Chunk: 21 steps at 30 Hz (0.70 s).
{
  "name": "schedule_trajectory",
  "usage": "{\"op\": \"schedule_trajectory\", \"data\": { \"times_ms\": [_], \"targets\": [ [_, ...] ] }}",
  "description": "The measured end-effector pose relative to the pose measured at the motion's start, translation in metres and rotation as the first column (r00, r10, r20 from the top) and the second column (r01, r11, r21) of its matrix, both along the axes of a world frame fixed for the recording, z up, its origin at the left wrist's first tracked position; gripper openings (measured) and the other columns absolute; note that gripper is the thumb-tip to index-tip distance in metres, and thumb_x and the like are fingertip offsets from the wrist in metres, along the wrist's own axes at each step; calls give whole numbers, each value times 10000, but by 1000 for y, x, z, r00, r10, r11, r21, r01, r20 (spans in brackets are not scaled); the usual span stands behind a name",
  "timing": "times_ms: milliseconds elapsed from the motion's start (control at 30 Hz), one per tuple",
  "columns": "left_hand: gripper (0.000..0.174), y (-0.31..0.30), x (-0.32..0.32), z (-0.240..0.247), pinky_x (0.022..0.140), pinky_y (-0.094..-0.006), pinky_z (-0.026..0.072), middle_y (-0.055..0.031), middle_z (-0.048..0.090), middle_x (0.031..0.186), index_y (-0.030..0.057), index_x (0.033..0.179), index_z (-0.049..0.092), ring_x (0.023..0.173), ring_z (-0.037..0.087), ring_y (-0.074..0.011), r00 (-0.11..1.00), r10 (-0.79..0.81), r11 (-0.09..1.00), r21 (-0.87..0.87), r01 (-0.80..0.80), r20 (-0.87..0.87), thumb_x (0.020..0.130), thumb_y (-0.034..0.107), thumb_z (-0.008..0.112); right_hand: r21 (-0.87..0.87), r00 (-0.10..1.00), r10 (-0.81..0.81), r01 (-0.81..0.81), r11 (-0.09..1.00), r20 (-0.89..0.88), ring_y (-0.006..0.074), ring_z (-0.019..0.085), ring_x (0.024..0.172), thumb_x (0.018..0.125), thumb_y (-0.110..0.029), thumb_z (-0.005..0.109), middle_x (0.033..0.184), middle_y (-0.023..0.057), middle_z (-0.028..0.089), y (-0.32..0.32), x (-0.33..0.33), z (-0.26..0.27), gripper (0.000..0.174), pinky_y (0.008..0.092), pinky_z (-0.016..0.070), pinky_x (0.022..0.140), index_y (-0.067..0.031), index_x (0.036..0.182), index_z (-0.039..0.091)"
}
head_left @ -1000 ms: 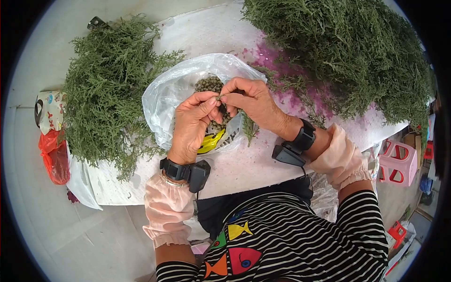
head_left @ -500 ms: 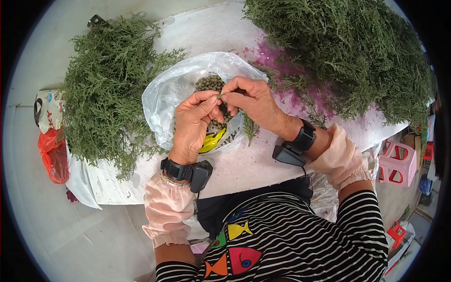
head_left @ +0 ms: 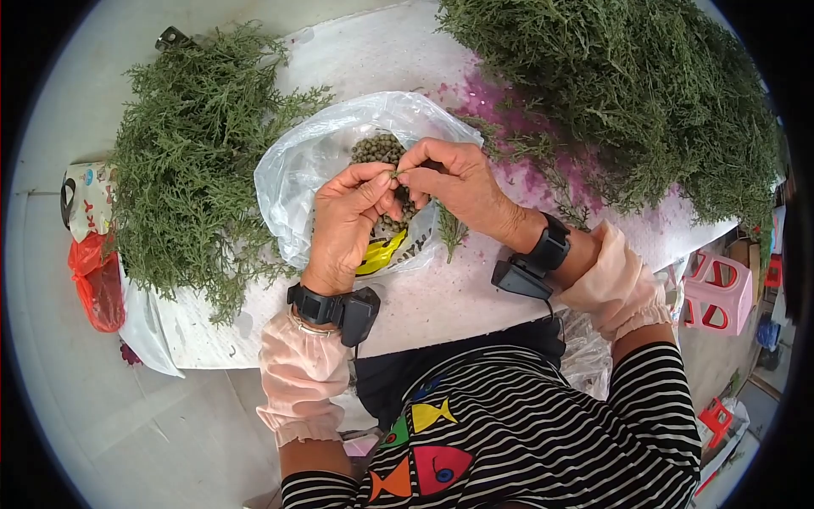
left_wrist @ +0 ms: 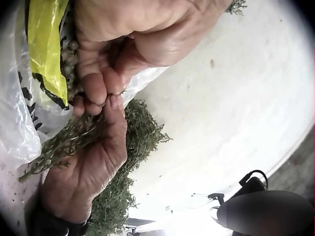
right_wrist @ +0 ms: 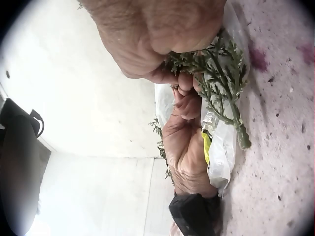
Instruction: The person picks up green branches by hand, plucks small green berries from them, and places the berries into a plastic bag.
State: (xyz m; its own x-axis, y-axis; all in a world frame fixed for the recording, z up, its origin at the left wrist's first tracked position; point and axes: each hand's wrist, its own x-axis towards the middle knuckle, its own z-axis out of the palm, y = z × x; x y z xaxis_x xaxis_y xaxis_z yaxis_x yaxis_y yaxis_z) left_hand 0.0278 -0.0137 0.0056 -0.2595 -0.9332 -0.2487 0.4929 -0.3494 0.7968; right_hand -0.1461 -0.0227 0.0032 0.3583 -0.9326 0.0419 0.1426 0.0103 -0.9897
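Both hands meet over an open clear plastic bag (head_left: 284, 182) with yellow and black print. Inside it lies a heap of small round greenish-brown berries (head_left: 376, 151). My right hand (head_left: 465, 188) holds a green scaly-leaved evergreen sprig (head_left: 451, 231); its cut stem sticks out below the palm, plain in the right wrist view (right_wrist: 221, 91). Thumb and forefinger of my left hand (head_left: 343, 225) pinch a tiny green bit at the sprig's tip, touching the right fingertips. What exactly sits between those fingertips is mostly hidden.
A pile of evergreen branches (head_left: 195, 170) lies to the left, a larger pile (head_left: 627, 102) at the back right. Purple stains (head_left: 509, 127) mark the white table cover (head_left: 441, 310). A pink stool (head_left: 721, 293) stands beyond the table at right; a red bag (head_left: 97, 284) hangs at left.
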Motion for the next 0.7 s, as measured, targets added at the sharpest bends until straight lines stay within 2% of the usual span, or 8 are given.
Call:
{"op": "schedule_trajectory", "data": {
  "times_ms": [200, 300, 700],
  "targets": [
    [122, 1, -1, 0, 549, -278, 502, -80, 601, 709, -37, 926, 616, 586, 563, -146, 1000, -5, 1000, -1, 5, 11, 820, 20, 598, -7, 1000, -2, 2, 1000, 4, 49, 531, 601, 832, -47, 571, 715, 7, 588, 0, 0, 0, 62, 204, 464, 533, 8, 850, 592],
    [114, 1, -3, 2, 545, -274, 501, -78, 597, 687, -33, 920, 617, 572, 563, -149, 999, 42, 999, 16, -42, 34, 821, 18, 597, -12, 1000, -8, 7, 1000, -10, 50, 532, 599, 830, -44, 571, 709, 8, 586, 0, -1, 0, 60, 205, 464, 532, 9, 846, 593],
    [108, 2, -2, 1, 535, -273, 497, -89, 604, 696, -34, 916, 617, 574, 570, -152, 999, 10, 999, -43, -8, 46, 824, 18, 593, 3, 999, -8, 8, 1000, -42, 55, 543, 602, 830, -39, 567, 705, 13, 587, 1, -1, 5, 65, 208, 477, 540, 17, 846, 596]
  ]
}}
